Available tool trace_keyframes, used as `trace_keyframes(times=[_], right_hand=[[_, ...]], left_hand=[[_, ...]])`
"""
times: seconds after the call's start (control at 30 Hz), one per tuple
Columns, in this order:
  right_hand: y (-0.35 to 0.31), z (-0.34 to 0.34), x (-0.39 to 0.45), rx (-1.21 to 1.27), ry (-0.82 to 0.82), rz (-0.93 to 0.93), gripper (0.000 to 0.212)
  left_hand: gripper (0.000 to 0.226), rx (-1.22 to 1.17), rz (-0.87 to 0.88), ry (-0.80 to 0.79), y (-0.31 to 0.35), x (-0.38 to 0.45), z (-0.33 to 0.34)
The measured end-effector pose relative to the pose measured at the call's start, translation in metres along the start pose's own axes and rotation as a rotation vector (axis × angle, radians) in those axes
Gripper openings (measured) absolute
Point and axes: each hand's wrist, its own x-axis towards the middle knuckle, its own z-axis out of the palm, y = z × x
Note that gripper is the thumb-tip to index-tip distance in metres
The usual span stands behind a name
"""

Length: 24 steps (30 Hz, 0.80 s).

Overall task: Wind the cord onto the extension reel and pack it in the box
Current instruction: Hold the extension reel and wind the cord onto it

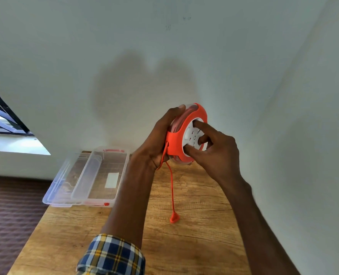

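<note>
An orange extension reel (186, 133) is held upright above a wooden table (194, 225). The left hand (160, 139) grasps its rim to steady it; right hand (214, 149) fingers hook into the white hub, apparently to turn it. The cord (172, 187) hangs toward six o'clock. A clear box (103, 175) waits open at nine o'clock.

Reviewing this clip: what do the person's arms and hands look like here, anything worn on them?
Both hands are bare: no gloves, rings or watch show on the left hand or the right hand. The left forearm ends in a rolled-up plaid sleeve, checked in navy, yellow and white. The right forearm is bare as far as the frame shows.
</note>
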Motion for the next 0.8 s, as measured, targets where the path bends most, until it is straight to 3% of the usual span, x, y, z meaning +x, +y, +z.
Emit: trace_keyframes(times=[0.1, 0.17, 0.23, 0.3, 0.37, 0.43, 0.5, 0.57, 0.67, 0.8], right_hand=[[-0.013, 0.006, -0.001, 0.218, 0.110, 0.173, 0.061], [-0.026, 0.011, 0.004, 0.617, 0.167, 0.491, 0.040], [-0.033, 0.008, 0.005, 1.067, 0.010, 0.884, 0.034], [-0.030, -0.001, 0.003, 1.220, -0.205, 0.986, 0.040], [-0.027, -0.004, 0.000, 1.114, -0.238, 0.889, 0.045], [-0.026, -0.002, -0.003, 0.848, -0.107, 0.708, 0.045], [-0.016, 0.002, -0.007, 0.431, 0.090, 0.436, 0.043], [0.001, 0.001, -0.008, 0.115, 0.198, 0.165, 0.031], [0.019, -0.002, -0.004, 0.095, 0.050, -0.102, 0.039], [0.028, -0.003, -0.002, 0.061, -0.081, -0.220, 0.059]], left_hand=[[0.055, -0.043, 0.016, -0.017, 0.000, -0.001, 0.006], [0.052, -0.008, 0.011, -0.057, -0.001, 0.000, 0.010], [0.045, 0.140, -0.012, -0.098, 0.005, -0.005, 0.017], [0.043, 0.255, -0.027, -0.111, 0.009, -0.008, 0.018], [0.048, 0.220, -0.037, -0.090, 0.008, -0.008, 0.013], [0.052, 0.088, -0.039, -0.062, 0.005, -0.008, 0.011], [0.057, -0.051, -0.037, -0.020, 0.001, -0.005, 0.009], [0.061, -0.114, -0.025, 0.008, 0.002, -0.002, 0.008], [0.062, -0.095, -0.015, 0.033, 0.004, 0.001, 0.003], [0.057, -0.109, -0.025, 0.030, 0.007, -0.001, 0.003]])
